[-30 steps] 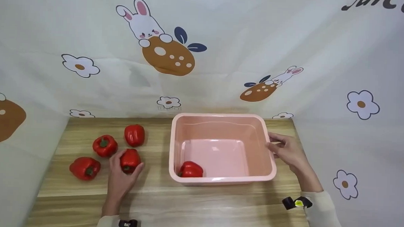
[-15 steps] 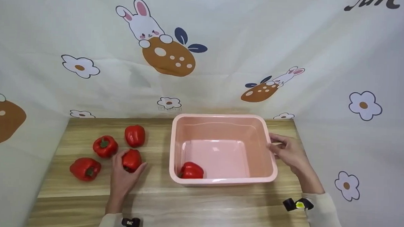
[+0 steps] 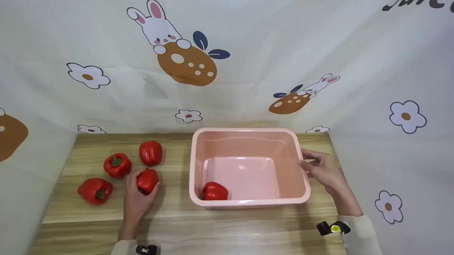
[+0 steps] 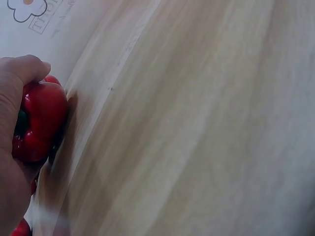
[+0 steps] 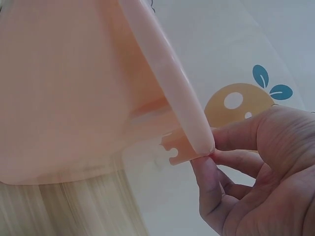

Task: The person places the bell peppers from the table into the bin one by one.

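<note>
My left hand (image 3: 137,200) has its fingers and thumb curled around a red bell pepper (image 3: 147,180) on the wooden table. In the left wrist view, this bell pepper (image 4: 45,118) shows a bit of green stem beside the palm. My right hand (image 3: 323,170) grips the right rim of a pink plastic basin (image 3: 248,202). The right wrist view shows thumb and fingers of the right hand (image 5: 261,172) pinching the rim (image 5: 172,78). One red bell pepper (image 3: 214,191) lies in the basin's near left corner.
Further red bell peppers lie near my left hand: one behind (image 3: 150,153), one at the back left (image 3: 117,165), one at the far left (image 3: 95,190). A patterned white cloth (image 3: 245,59) hangs behind and beside the wooden table (image 3: 245,235).
My left hand has shifted very slightly right, and its thumb has drawn in toward the bell pepper. My right hand and the basin have stayed in place.
</note>
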Demonstrator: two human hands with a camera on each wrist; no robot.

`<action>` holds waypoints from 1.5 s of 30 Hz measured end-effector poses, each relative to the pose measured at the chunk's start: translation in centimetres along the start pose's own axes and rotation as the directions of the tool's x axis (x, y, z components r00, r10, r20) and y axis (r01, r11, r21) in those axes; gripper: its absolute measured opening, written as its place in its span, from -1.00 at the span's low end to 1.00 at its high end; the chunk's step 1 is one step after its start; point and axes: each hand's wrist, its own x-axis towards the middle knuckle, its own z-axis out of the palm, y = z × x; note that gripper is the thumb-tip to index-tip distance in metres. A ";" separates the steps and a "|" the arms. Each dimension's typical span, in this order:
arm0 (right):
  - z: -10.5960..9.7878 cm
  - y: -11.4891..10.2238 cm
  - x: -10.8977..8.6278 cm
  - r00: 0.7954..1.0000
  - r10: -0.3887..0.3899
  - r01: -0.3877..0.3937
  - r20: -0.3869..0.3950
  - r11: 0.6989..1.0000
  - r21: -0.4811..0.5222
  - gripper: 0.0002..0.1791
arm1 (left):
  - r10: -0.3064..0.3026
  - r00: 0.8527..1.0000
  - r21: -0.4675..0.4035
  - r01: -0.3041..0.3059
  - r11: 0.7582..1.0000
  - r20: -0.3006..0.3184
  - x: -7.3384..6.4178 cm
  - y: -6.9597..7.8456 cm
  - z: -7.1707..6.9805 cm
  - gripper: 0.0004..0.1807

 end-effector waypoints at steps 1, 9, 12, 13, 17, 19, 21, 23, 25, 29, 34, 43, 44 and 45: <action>0.0 0.0 0.1 1.000 0.000 0.000 -0.001 1.000 -0.004 -0.45 | 0.007 1.000 -0.001 -0.007 1.000 -0.004 0.0 -0.1 0.0 -0.26; 0.1 -0.2 0.1 1.000 0.003 -0.003 0.000 1.000 -0.005 -0.44 | 0.016 1.000 -0.021 -0.016 1.000 -0.005 -0.4 -0.1 -0.1 -0.29; 0.0 -0.2 -0.1 1.000 -0.001 0.001 0.005 1.000 -0.002 -0.43 | -0.004 1.000 -0.037 0.004 0.999 -0.002 -0.6 0.1 -0.2 -0.29; 0.0 -0.3 -0.1 1.000 0.000 0.000 0.006 1.000 0.004 -0.43 | -0.009 1.000 -0.038 0.009 0.999 -0.003 -0.6 0.2 -0.3 -0.30; 0.0 -0.3 -0.2 1.000 -0.009 0.009 0.010 1.000 0.005 -0.42 | -0.040 0.999 -0.025 0.041 0.999 0.010 -0.9 0.8 -0.6 -0.31; 0.0 -0.3 -0.2 1.000 -0.012 0.011 0.009 1.000 0.006 -0.42 | -0.050 0.998 -0.016 0.050 0.999 0.024 -1.0 1.1 -0.9 -0.31; 0.0 -0.2 -0.2 1.000 -0.013 0.013 0.006 1.000 0.000 -0.41 | -0.054 0.998 -0.011 0.054 0.998 0.035 -1.1 1.4 -1.2 -0.30; 0.1 -0.1 -0.1 1.000 -0.013 0.013 0.006 1.000 -0.002 -0.41 | -0.048 0.998 -0.009 0.048 0.999 0.038 -1.1 1.8 -1.6 -0.30; 0.1 0.0 -0.1 1.000 -0.017 0.017 0.005 1.000 -0.008 -0.40 | -0.035 0.999 -0.004 0.035 0.999 0.035 -1.1 2.3 -1.9 -0.30; -0.1 -0.1 -0.1 1.000 -0.014 0.014 0.007 1.000 -0.005 -0.41 | 0.000 0.999 -0.001 0.000 1.000 0.032 -1.0 3.5 -2.6 -0.29; -0.3 -0.2 0.0 1.000 -0.012 0.012 0.002 1.000 -0.009 -0.42 | 0.041 0.999 0.001 -0.041 0.999 0.027 -0.5 4.6 -3.0 -0.27; -0.2 0.0 0.1 1.000 -0.015 0.015 0.007 1.000 -0.011 -0.43 | 0.100 0.995 -0.005 -0.100 0.995 0.014 -0.2 5.7 -3.8 -0.26; -0.1 0.0 0.0 1.000 -0.012 0.012 0.005 1.000 -0.002 -0.43 | 0.106 0.994 -0.001 -0.106 0.994 0.011 -0.1 5.9 -3.9 -0.26; -0.2 0.0 0.0 1.000 -0.015 0.015 0.008 1.000 0.002 -0.43 | 0.112 0.994 0.001 -0.112 0.994 0.006 -0.1 6.0 -3.9 -0.27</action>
